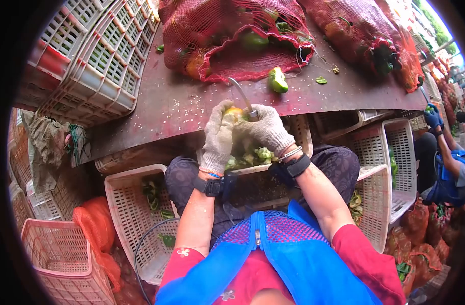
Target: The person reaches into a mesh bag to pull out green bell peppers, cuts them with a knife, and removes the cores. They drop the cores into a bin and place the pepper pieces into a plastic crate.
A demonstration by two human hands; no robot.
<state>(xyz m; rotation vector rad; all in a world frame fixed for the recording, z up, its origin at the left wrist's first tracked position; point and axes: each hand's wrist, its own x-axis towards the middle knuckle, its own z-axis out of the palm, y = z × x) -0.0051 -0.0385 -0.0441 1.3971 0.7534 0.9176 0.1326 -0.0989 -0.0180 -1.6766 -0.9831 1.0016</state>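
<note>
Both my hands wear pale knitted gloves and meet at the table's near edge. My left hand (218, 136) is closed around a yellow-orange and green bell pepper (236, 113), mostly hidden by the gloves. In my right hand (269, 130) is a curved knife (239, 92), its thin blade pointing up and away past the pepper. Beyond the hands, a cut green pepper (278, 80) lies on the table (176, 107). Behind it, a red mesh sack (227, 46) holding peppers gapes toward me. Below the hands, a crate (304, 134) contains pale green pepper pieces.
White crates (103, 61) are stacked at the table's left end. More crates flank my legs, one on the left (133, 223) with green scraps. A second full mesh sack (349, 35) lies back right. At far right, a person in blue gloves (434, 118) holds something green.
</note>
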